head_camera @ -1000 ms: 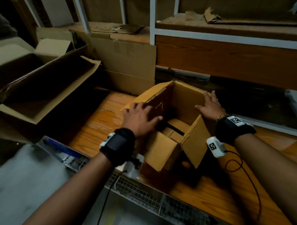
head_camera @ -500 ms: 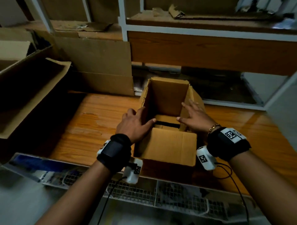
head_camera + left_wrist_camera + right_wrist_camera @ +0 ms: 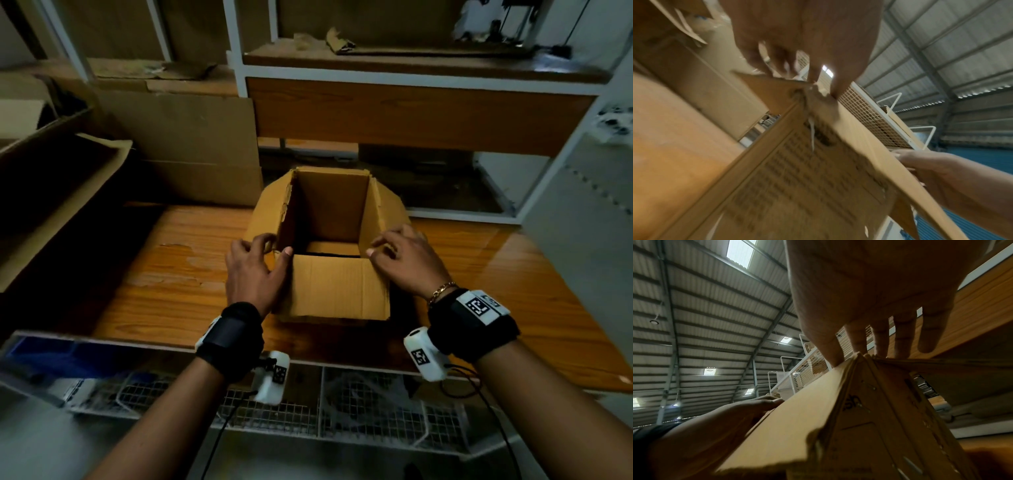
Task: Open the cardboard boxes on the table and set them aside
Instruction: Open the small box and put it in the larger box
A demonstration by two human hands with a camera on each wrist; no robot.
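An open cardboard box (image 3: 329, 294) stands upright in the middle of the wooden table (image 3: 171, 274), its four flaps folded outward and its inside dark. My left hand (image 3: 255, 263) grips the near left corner, fingers curled over the left flap and thumb at the inner edge. The left wrist view shows that hand (image 3: 807, 78) on the torn corner of the box (image 3: 797, 178). At the near right corner, my right hand (image 3: 400, 260) has its thumb on the near flap and its fingers over the right flap. The right wrist view shows my right hand (image 3: 869, 345) straddling the box (image 3: 869, 426) corner.
A large open cardboard box (image 3: 61, 192) lies at the left of the table. Flat cardboard sheets (image 3: 191, 144) lean at the back left. A wooden shelf unit (image 3: 411, 113) stands behind. Wire baskets (image 3: 342, 404) run along the near edge, and a white panel (image 3: 582, 222) rises at right.
The box has been turned square to me and stands nearer. Both hands have slid from its sides to the two near corners.
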